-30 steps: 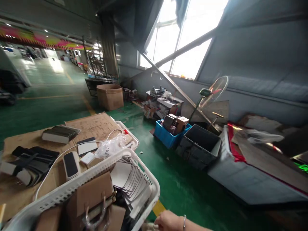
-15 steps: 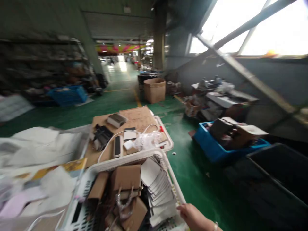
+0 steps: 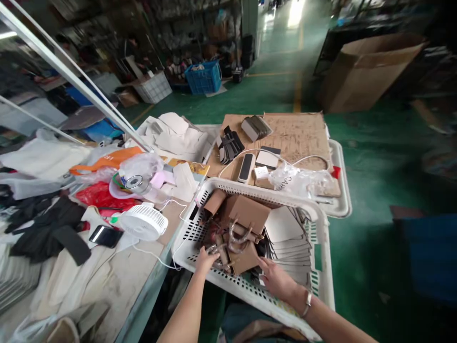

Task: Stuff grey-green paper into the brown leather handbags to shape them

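A white plastic basket [image 3: 323, 238] holds several brown handbags [image 3: 250, 214] with plastic-wrapped handles, beside a fanned stack of pale flat panels [image 3: 287, 238]. My left hand [image 3: 205, 262] reaches over the basket's near left side, thumb and fingers apart, close to a wrapped handle [image 3: 214, 249]. Over the near side too, my right hand [image 3: 276, 276] has its fingers stretched toward the edge of the lowest brown handbag [image 3: 244, 259], between that bag and the panels. Blur hides whether either hand's fingertips press on a bag.
Left of the basket, a cluttered worktable [image 3: 150, 267] carries a white fan [image 3: 143, 221], a phone [image 3: 105, 236] and dark cloth pieces. Behind the basket, cardboard [image 3: 293, 131] bears stacked parts and a plastic bag [image 3: 296, 180]. A large carton [image 3: 371, 71] stands on the green floor.
The view has swung down and left, bringing the worktable into sight. My right hand has left the basket's right rim and is over its contents. My left hand has come into view.
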Demonstrator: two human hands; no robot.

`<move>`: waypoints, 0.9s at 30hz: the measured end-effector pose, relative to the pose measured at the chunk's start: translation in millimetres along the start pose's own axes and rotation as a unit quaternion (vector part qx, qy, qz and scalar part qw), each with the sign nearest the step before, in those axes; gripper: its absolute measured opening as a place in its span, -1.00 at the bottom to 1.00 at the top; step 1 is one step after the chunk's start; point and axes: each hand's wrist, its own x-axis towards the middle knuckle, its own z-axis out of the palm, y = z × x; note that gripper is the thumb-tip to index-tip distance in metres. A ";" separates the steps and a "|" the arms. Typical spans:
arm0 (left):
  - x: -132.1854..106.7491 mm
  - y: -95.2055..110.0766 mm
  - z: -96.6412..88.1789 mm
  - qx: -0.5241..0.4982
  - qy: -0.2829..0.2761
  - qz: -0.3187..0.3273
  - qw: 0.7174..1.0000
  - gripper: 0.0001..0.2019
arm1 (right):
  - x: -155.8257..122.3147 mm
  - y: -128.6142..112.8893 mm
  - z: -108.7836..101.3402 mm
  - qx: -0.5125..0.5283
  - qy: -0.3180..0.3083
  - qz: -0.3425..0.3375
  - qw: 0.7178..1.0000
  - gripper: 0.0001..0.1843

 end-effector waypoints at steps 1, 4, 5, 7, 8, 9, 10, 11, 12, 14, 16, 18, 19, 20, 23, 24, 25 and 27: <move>5.8 -3.0 4.2 -0.028 -0.013 -0.011 0.999 -0.71 | 15.6 -6.5 2.7 -0.013 -0.004 -0.010 1.000 -0.24; 13.7 -14.9 21.1 -0.104 -0.060 -0.053 0.991 -0.76 | 61.1 -17.4 12.6 -0.052 -0.008 -0.013 0.999 -0.20; 13.3 -18.9 27.0 -0.128 -0.076 -0.067 0.987 -0.78 | 74.9 -17.9 16.2 -0.064 -0.008 -0.007 0.998 -0.19; 10.3 -25.4 36.8 -0.177 -0.101 -0.082 0.975 -0.82 | 98.4 -15.3 23.4 -0.085 -0.010 0.010 0.996 -0.18; 8.7 -27.6 40.0 -0.200 -0.109 -0.087 0.970 -0.83 | 107.5 -12.9 26.8 -0.094 -0.013 0.019 0.995 -0.17; 7.4 -29.0 41.9 -0.221 -0.115 -0.091 0.964 -0.84 | 114.7 -10.3 30.2 -0.102 -0.016 0.026 0.994 -0.16; 6.4 -29.7 42.8 -0.241 -0.118 -0.097 0.959 -0.84 | 119.9 -7.9 33.4 -0.110 -0.018 0.034 0.993 -0.15; 5.7 -29.6 43.2 -0.259 -0.120 -0.103 0.953 -0.84 | 123.3 -6.0 36.5 -0.117 -0.018 0.040 0.992 -0.13; 4.9 -28.8 43.7 -0.276 -0.121 -0.110 0.947 -0.83 | 125.0 -4.6 39.5 -0.123 -0.016 0.045 0.991 -0.11; 1.6 -24.9 46.5 -0.311 -0.125 -0.121 0.934 -0.79 | 124.7 -3.6 45.1 -0.131 -0.011 0.047 0.990 -0.08; -5.6 -17.4 52.7 -0.347 -0.141 -0.123 0.919 -0.74 | 121.3 -3.7 48.8 -0.132 -0.001 0.044 0.990 -0.13; -16.8 -7.0 59.5 -0.384 -0.175 -0.118 0.899 -0.71 | 116.7 -2.9 47.5 -0.127 0.019 0.043 0.991 -0.22; -23.5 -1.5 61.4 -0.405 -0.195 -0.115 0.886 -0.71 | 114.2 -1.7 43.9 -0.121 0.033 0.042 0.991 -0.28; -30.7 3.8 61.3 -0.426 -0.216 -0.112 0.871 -0.72 | 111.6 0.2 37.5 -0.112 0.049 0.039 0.992 -0.34; -54.6 13.4 46.2 -0.496 -0.264 -0.102 0.821 -0.72 | 101.1 9.1 -0.8 -0.068 0.119 0.030 0.990 -0.64; -63.3 13.9 36.7 -0.520 -0.270 -0.096 0.805 -0.70 | 96.0 12.5 -19.8 -0.050 0.152 0.034 0.987 -0.74; -72.3 13.1 25.9 -0.543 -0.270 -0.087 0.791 -0.67 | 89.8 15.6 -40.8 -0.033 0.190 0.044 0.980 -0.74; -90.9 8.8 3.8 -0.578 -0.263 -0.068 0.770 -0.65 | 74.3 18.8 -84.5 0.001 0.265 0.068 0.962 -0.69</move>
